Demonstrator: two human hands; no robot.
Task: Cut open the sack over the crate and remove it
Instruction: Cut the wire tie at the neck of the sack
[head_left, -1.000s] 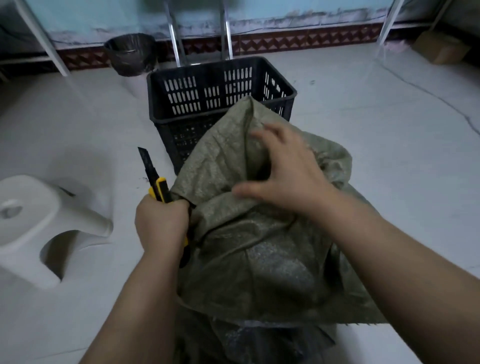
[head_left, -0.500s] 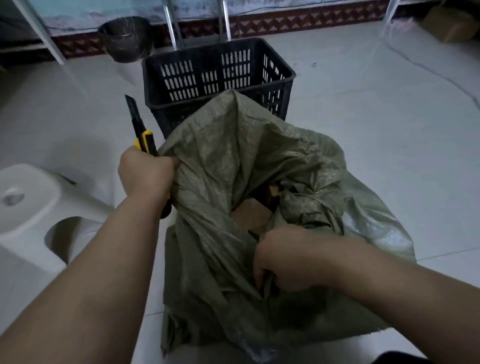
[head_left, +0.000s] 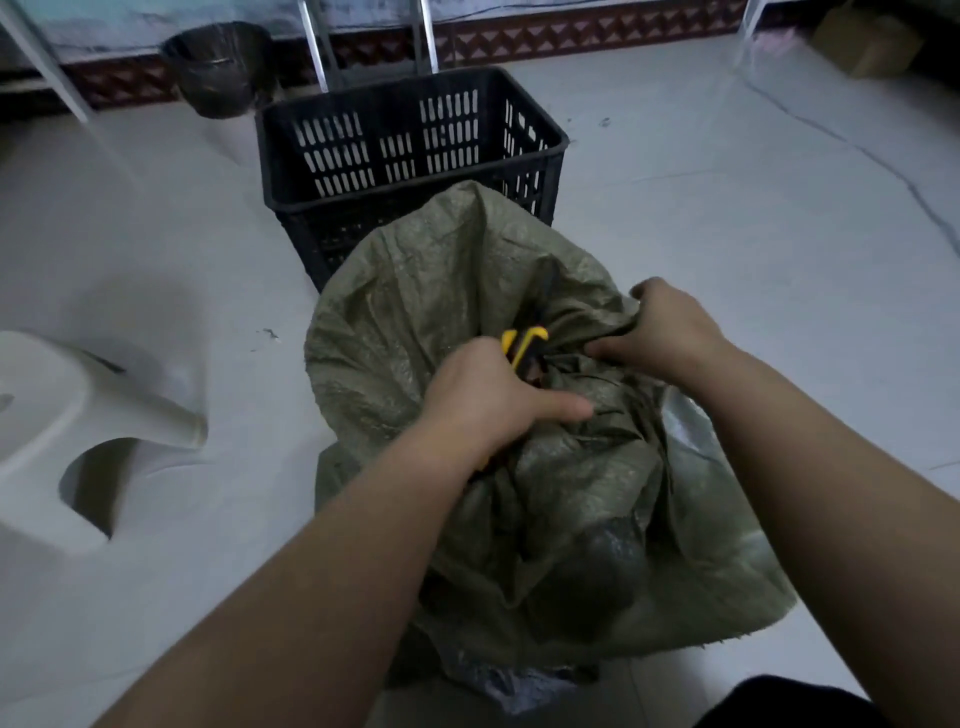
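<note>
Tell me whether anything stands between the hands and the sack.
Nothing visible does. The left hand, holding the yellow knife, rests on the sack, and the right hand grips a bunched fold of it. The black crate stands behind the sack, away from both hands.

Holds both bare forearms out toward the middle of view; angles the left up from 7 o'clock and the right in from 4 o'clock, wrists converging near centre; curls the left hand (head_left: 488, 400) into a fist round the handle of a utility knife (head_left: 524, 345), back of the hand up, thumb lying out toward 3 o'clock; sets the right hand (head_left: 670, 332) at 2 o'clock of the left, knuckles up, fingers bent under and bunching a fold of the sack (head_left: 441, 312); leaves a small gap between the two hands.
</note>
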